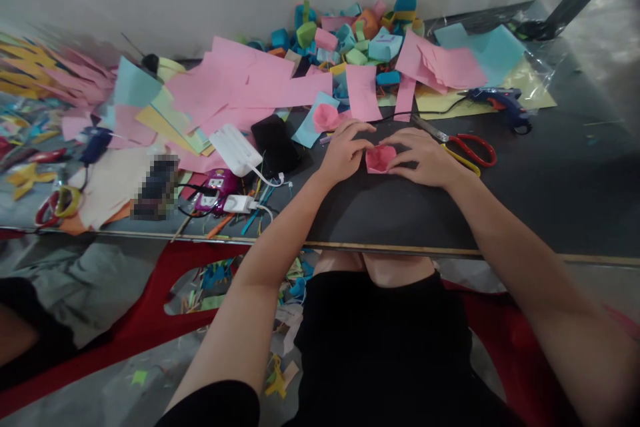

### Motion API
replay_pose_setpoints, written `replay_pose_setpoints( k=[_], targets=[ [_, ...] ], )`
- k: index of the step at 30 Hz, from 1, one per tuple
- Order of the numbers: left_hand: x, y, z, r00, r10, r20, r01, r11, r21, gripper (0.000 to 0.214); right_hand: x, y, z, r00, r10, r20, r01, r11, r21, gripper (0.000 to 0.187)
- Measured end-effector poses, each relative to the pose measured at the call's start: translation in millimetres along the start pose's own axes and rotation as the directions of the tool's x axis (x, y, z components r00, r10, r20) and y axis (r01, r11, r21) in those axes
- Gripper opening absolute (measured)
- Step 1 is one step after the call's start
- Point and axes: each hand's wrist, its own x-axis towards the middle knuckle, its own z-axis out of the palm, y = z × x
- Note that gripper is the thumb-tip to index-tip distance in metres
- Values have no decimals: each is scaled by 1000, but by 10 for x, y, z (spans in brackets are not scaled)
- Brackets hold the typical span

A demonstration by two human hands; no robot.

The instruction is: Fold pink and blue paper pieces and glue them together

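Note:
Between my hands is a small pink folded paper cup, its opening tilted toward me, on or just above the dark tabletop. My left hand pinches its left edge with bent fingers. From the other side, my right hand grips the right edge between thumb and fingers. A second pink paper cup sits just beyond my left hand, on a light blue sheet. Red-and-yellow-handled scissors lie beside my right hand, partly hidden by it. Behind them rests a blue glue gun.
Pink paper sheets spread across the back, near a heap of coloured paper pieces. To the left are a white power bank, a black phone-like object and a purple socket block with cables. Another person sits at far left.

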Motion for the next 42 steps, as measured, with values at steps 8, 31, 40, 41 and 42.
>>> replay_pose_setpoints(
  k=[8,31,40,41,42],
  targets=[
    [-11,147,33,984,71,164,-58,995,-86,20,-19,132,75,994,106,2,-106,994,-38,19],
    [-9,255,111,989,63,132,-60,998,-27,27,24,38,210,965,249,-81,-255,964,-80,13],
    [4,239,104,998,-16,55,17,1000,-10,16,2,75,250,955,262,-136,-274,958,-83,14],
    [6,236,106,999,-26,45,26,1000,-10,16,2,64,255,954,261,-147,-276,957,-89,15],
    [7,232,108,999,-35,36,36,999,-11,16,3,53,258,953,260,-159,-276,956,-95,15]
  ],
)
